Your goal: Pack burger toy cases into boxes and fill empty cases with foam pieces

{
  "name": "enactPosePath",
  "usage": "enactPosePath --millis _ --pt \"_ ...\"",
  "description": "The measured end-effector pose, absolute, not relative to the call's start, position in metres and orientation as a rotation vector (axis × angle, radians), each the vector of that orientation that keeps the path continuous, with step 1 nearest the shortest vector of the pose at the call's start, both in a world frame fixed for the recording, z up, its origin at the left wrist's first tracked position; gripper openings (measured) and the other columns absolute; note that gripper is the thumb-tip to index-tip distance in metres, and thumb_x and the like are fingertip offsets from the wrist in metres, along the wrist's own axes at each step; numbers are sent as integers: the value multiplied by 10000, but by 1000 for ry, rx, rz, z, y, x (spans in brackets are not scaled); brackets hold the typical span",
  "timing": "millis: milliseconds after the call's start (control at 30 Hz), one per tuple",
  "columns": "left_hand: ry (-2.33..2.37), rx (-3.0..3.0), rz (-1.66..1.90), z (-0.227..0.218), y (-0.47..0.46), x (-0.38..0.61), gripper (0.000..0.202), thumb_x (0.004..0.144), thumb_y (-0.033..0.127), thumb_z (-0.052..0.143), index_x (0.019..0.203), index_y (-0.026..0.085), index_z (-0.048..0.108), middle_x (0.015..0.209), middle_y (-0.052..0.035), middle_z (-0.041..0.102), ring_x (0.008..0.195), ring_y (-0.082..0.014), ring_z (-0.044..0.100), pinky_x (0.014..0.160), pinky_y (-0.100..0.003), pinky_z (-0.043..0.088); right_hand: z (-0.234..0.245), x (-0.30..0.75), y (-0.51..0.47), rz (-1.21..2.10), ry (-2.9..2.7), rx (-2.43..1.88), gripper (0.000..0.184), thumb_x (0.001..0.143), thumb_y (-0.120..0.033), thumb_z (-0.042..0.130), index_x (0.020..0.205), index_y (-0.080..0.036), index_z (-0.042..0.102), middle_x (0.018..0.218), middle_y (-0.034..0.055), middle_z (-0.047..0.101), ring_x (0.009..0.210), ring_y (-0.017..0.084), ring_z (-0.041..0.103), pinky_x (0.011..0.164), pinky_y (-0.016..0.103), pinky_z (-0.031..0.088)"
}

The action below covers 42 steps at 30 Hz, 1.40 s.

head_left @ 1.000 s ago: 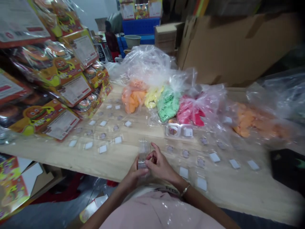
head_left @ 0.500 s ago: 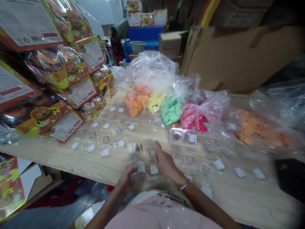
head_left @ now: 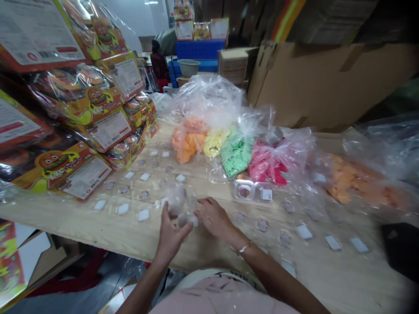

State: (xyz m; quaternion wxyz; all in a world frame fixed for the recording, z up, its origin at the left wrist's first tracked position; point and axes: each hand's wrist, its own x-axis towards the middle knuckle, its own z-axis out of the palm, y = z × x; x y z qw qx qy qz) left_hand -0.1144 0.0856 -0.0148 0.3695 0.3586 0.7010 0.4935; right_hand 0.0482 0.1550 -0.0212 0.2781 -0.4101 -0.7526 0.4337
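Near the front middle of the wooden table, a blurred group of clear plastic cases [head_left: 178, 201] lies between my two hands. My left hand [head_left: 170, 237] grips them from the left, thumb on the near side and fingers behind. From the right, the bent fingers of my right hand [head_left: 214, 218] hold the other edge. A metal bangle [head_left: 245, 247] circles my right wrist. Further back right stands a clear two-part clamshell pack [head_left: 253, 191] with a burger picture and a white label. Motion blur hides how many cases are in my hands.
Rows of small clear packs with white labels [head_left: 143, 215] cover the table [head_left: 108, 224]. Behind are plastic bags of orange [head_left: 190, 139], yellow, green [head_left: 235, 157] and red pieces [head_left: 268, 163]. Stacked burger packages [head_left: 98, 100] rise at left. A cardboard box [head_left: 327, 87] stands at back right.
My left hand has moved up and away from me with the clear cases. My right hand has shifted left, onto the cases' right edge.
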Motion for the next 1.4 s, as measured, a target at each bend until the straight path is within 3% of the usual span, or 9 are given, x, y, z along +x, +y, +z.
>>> enactPosePath --millis 133,267,500,633,767,933,1033,1167,1400 --pt "1587 862 1139 -7 86 -94 1228 534 390 838 1512 142 137 1220 -161 556 969 -264 632 815 -364 518 -9 64 138 1574 -1734 -962 366 850 -425 622 1108 -165 602 999 60 642 850 168 604 737 281 469" --pt "1416 771 1112 -5 87 -84 1209 472 317 864 1476 112 222 1227 -163 582 1074 -290 599 898 -363 485 -21 74 130 1663 -1569 -1095 300 811 -379 640 1010 -159 601 892 26 631 743 140 579 665 260 445" --pt "1319 583 1251 -8 98 -95 783 559 300 773 1285 194 501 1036 -62 683 932 -231 644 809 -306 488 -45 99 143 1203 -1554 -1583 642 753 -121 527 1372 -96 359 733 -16 590 674 158 562 653 269 428" --pt "1360 581 1158 -12 106 -101 808 575 322 770 1315 175 481 1118 -92 667 987 -248 636 837 -329 481 -36 107 143 917 -1849 -1734 553 818 -129 499 1362 -117 401 747 20 627 680 182 586 643 273 417" --pt "1410 681 1113 -8 106 -98 950 562 320 787 1405 142 386 1228 -134 603 1076 -262 598 904 -337 464 -12 101 135 715 -2105 -1681 213 890 -256 551 1068 -166 624 997 131 649 944 257 600 796 333 451" --pt "1496 852 1013 -8 108 -82 1202 461 340 852 1472 84 255 1236 -180 556 1053 -272 578 881 -340 467 5 92 135 657 -2199 -1658 309 958 -397 477 939 -160 675 973 146 653 946 273 607 816 368 466" --pt "1495 801 1047 -12 117 -80 1181 485 363 848 1469 88 254 1253 -187 551 1065 -272 574 886 -338 463 -4 95 143 663 -2384 -1743 198 899 -283 567 933 -132 692 1011 187 661 966 316 610 801 391 465" --pt "1482 759 1120 -12 130 -87 1126 499 359 851 1448 116 295 1198 -157 592 1014 -252 600 868 -332 472 -15 99 155 767 -2415 -1554 130 871 -183 570 895 -134 688 980 161 669 933 286 617 784 368 465" --pt "1520 878 1021 -5 139 -77 1265 447 367 871 1483 52 216 1151 -176 616 1066 -295 591 910 -376 466 -10 78 181 1398 -1794 -1006 288 885 -383 598 1057 -154 634 986 63 671 861 162 620 742 276 478"
